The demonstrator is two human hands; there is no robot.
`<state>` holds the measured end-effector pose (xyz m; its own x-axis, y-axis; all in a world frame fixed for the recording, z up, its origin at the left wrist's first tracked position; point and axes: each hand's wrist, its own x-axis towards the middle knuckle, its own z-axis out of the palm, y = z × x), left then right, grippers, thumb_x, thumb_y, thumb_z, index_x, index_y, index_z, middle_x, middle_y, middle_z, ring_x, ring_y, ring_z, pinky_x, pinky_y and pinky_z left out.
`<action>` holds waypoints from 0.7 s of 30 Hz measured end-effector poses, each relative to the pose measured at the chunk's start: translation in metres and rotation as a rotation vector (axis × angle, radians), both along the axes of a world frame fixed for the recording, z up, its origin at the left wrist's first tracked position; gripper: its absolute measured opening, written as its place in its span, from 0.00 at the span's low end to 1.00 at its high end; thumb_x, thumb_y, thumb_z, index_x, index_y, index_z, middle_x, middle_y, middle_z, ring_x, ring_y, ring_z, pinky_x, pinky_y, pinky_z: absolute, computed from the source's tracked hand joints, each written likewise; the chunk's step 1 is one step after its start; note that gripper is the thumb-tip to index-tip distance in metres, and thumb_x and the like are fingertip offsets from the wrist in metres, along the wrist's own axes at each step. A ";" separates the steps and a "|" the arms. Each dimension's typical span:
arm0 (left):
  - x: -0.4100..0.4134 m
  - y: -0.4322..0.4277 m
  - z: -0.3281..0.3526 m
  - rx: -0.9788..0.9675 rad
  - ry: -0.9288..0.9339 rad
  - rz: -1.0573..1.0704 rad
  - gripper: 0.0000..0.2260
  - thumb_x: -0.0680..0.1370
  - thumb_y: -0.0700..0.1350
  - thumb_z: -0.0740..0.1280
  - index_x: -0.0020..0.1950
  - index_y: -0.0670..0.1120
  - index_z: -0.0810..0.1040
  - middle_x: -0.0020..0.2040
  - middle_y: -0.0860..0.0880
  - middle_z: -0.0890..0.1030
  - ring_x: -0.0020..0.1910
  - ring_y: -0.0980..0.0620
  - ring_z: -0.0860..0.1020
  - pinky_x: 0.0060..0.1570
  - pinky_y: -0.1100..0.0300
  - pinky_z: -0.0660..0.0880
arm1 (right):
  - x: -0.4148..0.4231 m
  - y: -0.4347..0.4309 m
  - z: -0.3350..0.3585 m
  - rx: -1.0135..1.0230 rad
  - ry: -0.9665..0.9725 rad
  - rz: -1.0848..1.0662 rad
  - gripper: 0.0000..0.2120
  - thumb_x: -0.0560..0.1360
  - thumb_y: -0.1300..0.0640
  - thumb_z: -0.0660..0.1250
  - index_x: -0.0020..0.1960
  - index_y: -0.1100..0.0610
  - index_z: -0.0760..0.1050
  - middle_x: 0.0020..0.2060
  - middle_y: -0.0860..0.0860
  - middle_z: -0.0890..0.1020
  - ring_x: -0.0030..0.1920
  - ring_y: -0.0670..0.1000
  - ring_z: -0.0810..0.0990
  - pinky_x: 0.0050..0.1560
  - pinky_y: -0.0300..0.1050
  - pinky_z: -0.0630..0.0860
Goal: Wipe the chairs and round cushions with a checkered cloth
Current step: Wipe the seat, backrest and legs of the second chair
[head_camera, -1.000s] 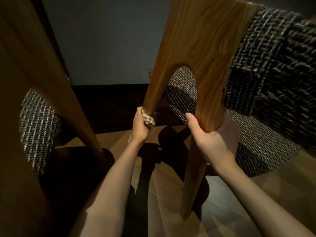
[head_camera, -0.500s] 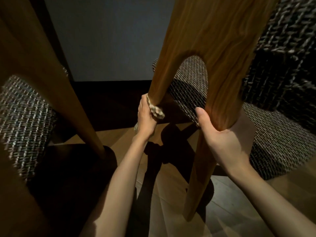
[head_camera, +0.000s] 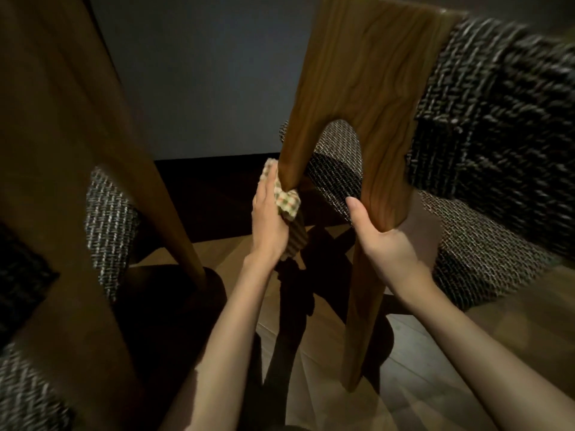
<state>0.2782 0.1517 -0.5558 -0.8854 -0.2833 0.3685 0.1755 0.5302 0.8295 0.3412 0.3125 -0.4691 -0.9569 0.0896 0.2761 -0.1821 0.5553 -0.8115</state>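
Note:
A wooden chair frame point(head_camera: 367, 88) with an arched cut-out splits into two legs in the centre. My left hand point(head_camera: 267, 222) grips the checkered cloth point(head_camera: 287, 203) wrapped around the far left leg. My right hand point(head_camera: 382, 247) grips the near right leg just below the arch. The chair's dark woven upholstery point(head_camera: 497, 119) fills the right side, with its woven seat point(head_camera: 339, 169) showing through the arch.
A second wooden chair leg point(head_camera: 93, 135) runs down the left, with woven cushion fabric point(head_camera: 109, 225) behind it. Wood plank floor point(head_camera: 326, 399) lies below, a dark wall point(head_camera: 202, 73) and black baseboard behind. Deep shadow covers the lower left.
My left hand with the cloth has slid up the left chair leg toward the arch. My right hand has kept its hold on the right leg. The view has shifted slightly.

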 end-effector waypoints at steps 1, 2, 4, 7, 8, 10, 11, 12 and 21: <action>0.006 0.002 0.006 0.004 0.027 0.022 0.29 0.79 0.40 0.63 0.76 0.52 0.56 0.72 0.47 0.66 0.68 0.51 0.67 0.69 0.55 0.65 | -0.002 0.002 -0.001 -0.094 -0.229 0.026 0.39 0.73 0.31 0.57 0.66 0.63 0.72 0.62 0.57 0.77 0.64 0.56 0.74 0.62 0.41 0.69; 0.012 0.004 0.012 0.034 0.065 0.046 0.27 0.78 0.38 0.64 0.75 0.50 0.61 0.70 0.47 0.69 0.67 0.52 0.69 0.68 0.56 0.66 | 0.001 0.001 0.003 -0.186 -0.383 0.027 0.36 0.74 0.34 0.58 0.67 0.64 0.71 0.64 0.59 0.76 0.65 0.57 0.73 0.61 0.43 0.68; 0.035 0.007 0.027 0.078 0.094 0.020 0.24 0.78 0.36 0.65 0.72 0.50 0.68 0.64 0.50 0.75 0.63 0.57 0.73 0.65 0.61 0.70 | 0.008 0.004 0.008 -0.094 -0.379 0.057 0.37 0.73 0.32 0.57 0.67 0.62 0.71 0.64 0.57 0.75 0.65 0.56 0.72 0.63 0.41 0.66; 0.075 0.018 0.037 0.106 0.037 -0.065 0.18 0.76 0.38 0.67 0.65 0.52 0.75 0.54 0.59 0.80 0.56 0.64 0.76 0.56 0.72 0.71 | 0.026 0.008 0.002 0.165 0.062 -0.040 0.26 0.73 0.35 0.63 0.57 0.55 0.75 0.46 0.51 0.80 0.48 0.49 0.78 0.57 0.30 0.66; 0.088 0.024 0.039 0.113 0.023 -0.079 0.17 0.76 0.38 0.67 0.61 0.52 0.76 0.49 0.63 0.79 0.53 0.66 0.77 0.52 0.75 0.71 | 0.036 0.010 -0.003 0.136 0.095 -0.029 0.17 0.74 0.42 0.66 0.45 0.55 0.68 0.37 0.46 0.76 0.38 0.45 0.76 0.46 0.25 0.66; 0.108 0.033 0.042 0.150 -0.002 -0.095 0.16 0.75 0.36 0.67 0.57 0.55 0.77 0.44 0.68 0.76 0.49 0.73 0.75 0.47 0.80 0.68 | 0.055 0.017 -0.018 0.036 0.159 -0.054 0.11 0.75 0.53 0.69 0.45 0.54 0.66 0.36 0.41 0.70 0.35 0.44 0.74 0.38 0.24 0.67; 0.116 0.038 0.044 0.167 -0.010 -0.118 0.16 0.74 0.36 0.67 0.55 0.56 0.76 0.44 0.69 0.76 0.48 0.74 0.74 0.47 0.81 0.67 | 0.064 0.023 -0.026 -0.014 0.190 -0.056 0.11 0.74 0.57 0.69 0.48 0.53 0.66 0.40 0.41 0.71 0.39 0.44 0.76 0.39 0.25 0.69; 0.122 0.042 0.045 0.168 -0.018 -0.150 0.17 0.74 0.37 0.68 0.54 0.58 0.76 0.45 0.69 0.76 0.49 0.74 0.74 0.48 0.81 0.67 | 0.073 0.030 -0.033 -0.058 0.242 -0.019 0.13 0.74 0.60 0.69 0.51 0.53 0.66 0.44 0.41 0.70 0.43 0.41 0.76 0.40 0.25 0.70; 0.152 0.087 0.049 -0.135 -0.040 -0.454 0.14 0.73 0.36 0.69 0.53 0.45 0.68 0.47 0.53 0.78 0.47 0.62 0.77 0.42 0.69 0.72 | 0.111 0.088 -0.038 -0.056 0.161 0.343 0.17 0.73 0.61 0.70 0.60 0.50 0.73 0.52 0.46 0.73 0.46 0.47 0.76 0.38 0.31 0.73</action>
